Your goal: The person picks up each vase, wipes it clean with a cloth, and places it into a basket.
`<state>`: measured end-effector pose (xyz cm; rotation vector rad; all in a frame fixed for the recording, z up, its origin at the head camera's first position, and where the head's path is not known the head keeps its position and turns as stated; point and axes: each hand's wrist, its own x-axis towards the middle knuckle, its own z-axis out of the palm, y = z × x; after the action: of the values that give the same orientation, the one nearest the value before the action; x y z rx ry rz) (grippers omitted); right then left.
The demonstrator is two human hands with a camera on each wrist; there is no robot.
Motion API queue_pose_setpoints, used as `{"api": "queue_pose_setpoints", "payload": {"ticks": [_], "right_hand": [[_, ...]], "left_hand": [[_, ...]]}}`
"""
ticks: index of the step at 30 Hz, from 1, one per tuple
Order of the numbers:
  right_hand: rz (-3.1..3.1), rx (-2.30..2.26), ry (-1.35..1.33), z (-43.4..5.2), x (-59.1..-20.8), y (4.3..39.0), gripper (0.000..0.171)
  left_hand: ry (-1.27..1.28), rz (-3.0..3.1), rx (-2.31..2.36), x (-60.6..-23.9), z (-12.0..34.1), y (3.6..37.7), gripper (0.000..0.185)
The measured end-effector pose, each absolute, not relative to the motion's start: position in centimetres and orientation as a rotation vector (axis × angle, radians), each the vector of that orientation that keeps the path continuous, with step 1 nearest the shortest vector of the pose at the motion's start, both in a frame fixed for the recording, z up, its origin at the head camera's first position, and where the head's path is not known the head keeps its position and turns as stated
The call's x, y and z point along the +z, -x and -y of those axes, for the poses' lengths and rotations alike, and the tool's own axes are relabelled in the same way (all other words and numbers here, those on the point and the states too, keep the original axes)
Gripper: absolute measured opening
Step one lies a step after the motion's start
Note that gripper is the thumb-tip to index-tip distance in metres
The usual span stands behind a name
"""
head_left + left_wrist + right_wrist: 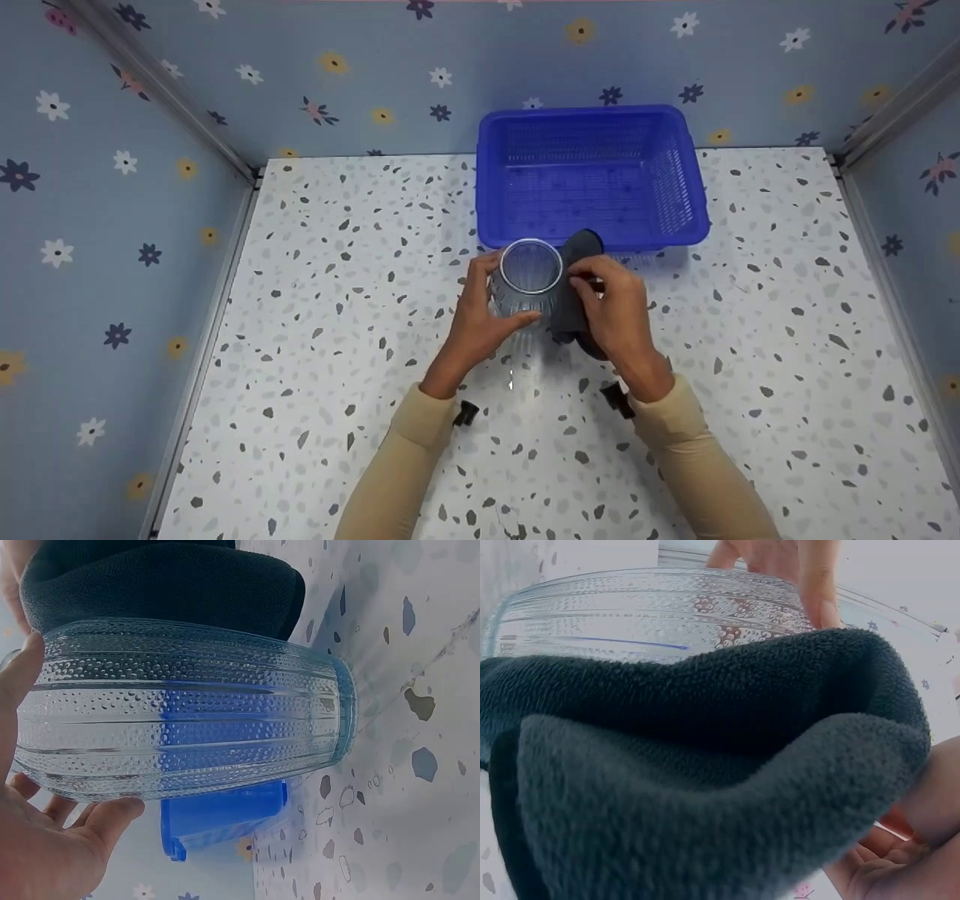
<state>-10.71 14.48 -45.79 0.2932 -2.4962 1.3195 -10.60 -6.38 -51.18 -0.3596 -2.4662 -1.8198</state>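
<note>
A clear ribbed glass cup (529, 281) stands upright on the speckled table (337, 315), just in front of the blue basket (589, 176). My left hand (480, 319) grips its left side; in the left wrist view the glass cup (187, 724) fills the frame with my left hand's fingers (67, 832) curled round it. My right hand (615, 307) holds a dark grey cloth (574, 289) pressed against the cup's right side. In the right wrist view the dark grey cloth (705, 780) covers the glass cup (652, 615).
The blue basket holds nothing visible and sits at the back centre of the table. Flowered blue walls (112, 210) close in the left, back and right sides. Bare table surface lies to the left, right and front of my hands.
</note>
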Motion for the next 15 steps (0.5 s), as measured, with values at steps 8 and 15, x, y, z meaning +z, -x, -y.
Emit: {"api": "queue_pose_setpoints", "payload": {"ticks": [8,15], "right_hand": [[2.489,1.344,-0.286,-14.6,-46.4,10.7,0.009],[2.509,1.411,-0.22,-15.0,-48.2,10.8,0.012]], "left_hand": [[0.366,2.468,-1.8,-51.2,6.3,10.5,0.085],[0.362,2.455,-1.814,-51.2,6.3,10.6,0.088]]}}
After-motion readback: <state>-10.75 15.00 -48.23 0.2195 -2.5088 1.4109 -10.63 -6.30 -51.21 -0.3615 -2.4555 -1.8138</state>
